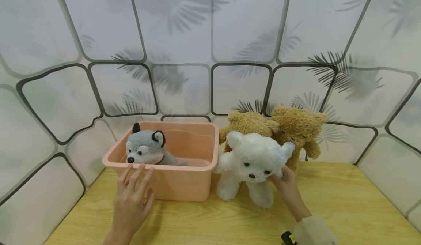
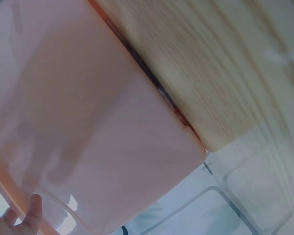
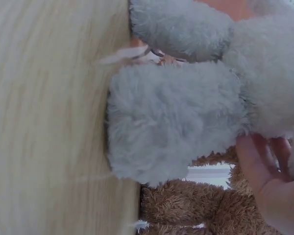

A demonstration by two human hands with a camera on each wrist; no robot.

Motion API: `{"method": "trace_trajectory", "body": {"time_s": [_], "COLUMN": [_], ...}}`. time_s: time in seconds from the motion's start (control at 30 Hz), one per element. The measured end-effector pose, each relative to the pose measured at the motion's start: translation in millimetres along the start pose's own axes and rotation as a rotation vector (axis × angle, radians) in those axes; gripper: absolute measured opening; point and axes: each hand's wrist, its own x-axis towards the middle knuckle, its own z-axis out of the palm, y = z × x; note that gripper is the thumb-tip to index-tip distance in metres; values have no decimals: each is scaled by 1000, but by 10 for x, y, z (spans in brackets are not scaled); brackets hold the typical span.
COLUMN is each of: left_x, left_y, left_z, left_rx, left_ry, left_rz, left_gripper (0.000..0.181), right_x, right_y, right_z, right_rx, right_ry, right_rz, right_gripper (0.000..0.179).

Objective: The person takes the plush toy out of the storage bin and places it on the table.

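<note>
A pink plastic bin (image 1: 184, 183) stands on the left of the table, and a grey-and-white husky plush (image 1: 141, 148) sits inside it. My left hand (image 1: 133, 195) touches the bin's front rim with its fingertips, fingers fairly straight. To the right of the bin, a white teddy bear (image 1: 254, 157) stands on the table, facing me. My right hand (image 1: 285, 181) holds it by the side, below the head; part of that hand is hidden by the fur. In the right wrist view, the thumb and fingers (image 3: 257, 159) press into the bear's side near a leg.
Two brown teddy bears, one on the left (image 1: 251, 123) and one on the right (image 1: 299, 124), sit close behind the white one. The wooden table (image 1: 335, 201) is enclosed by patterned fabric walls (image 1: 181, 87). A small black object (image 1: 288, 237) shows beside the right sleeve.
</note>
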Motion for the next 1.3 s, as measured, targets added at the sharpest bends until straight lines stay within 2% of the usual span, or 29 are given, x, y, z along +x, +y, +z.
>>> {"method": "trace_trajectory", "body": {"time_s": [0.07,0.17,0.27,0.4,0.5,0.63,0.9,1.07,1.23,1.3], "left_x": [0,1,0,-4,-9,-14,-24,-28,-5,0], "left_y": [5,9,10,11,13,11,-10,-6,24,36], "left_z": [-6,-15,-17,6,27,44,18,-19,-3,-2], "left_rx": [1,6,6,1,-4,-5,1,10,8,10], "left_ry": [-4,-11,-12,-8,4,16,38,42,47,48], "left_rz": [-1,-1,0,2,6,12,22,21,20,20], "left_gripper": [49,49,49,49,49,48,47,47,46,46], "right_x": [20,62,94,116,134,145,182,252,287,282], "right_y": [-8,-2,24,50,50,38,72,158,211,220], "right_z": [-1,12,57,171,263,313,303,304,262,256], "right_rx": [-17,-76,-108,-99,-97,-72,49,120,126,111], "right_ry": [-7,6,51,129,149,120,-2,24,46,41], "right_rz": [85,156,145,116,167,271,326,316,370,366], "right_gripper": [32,33,27,20,18,24,41,40,46,47]}}
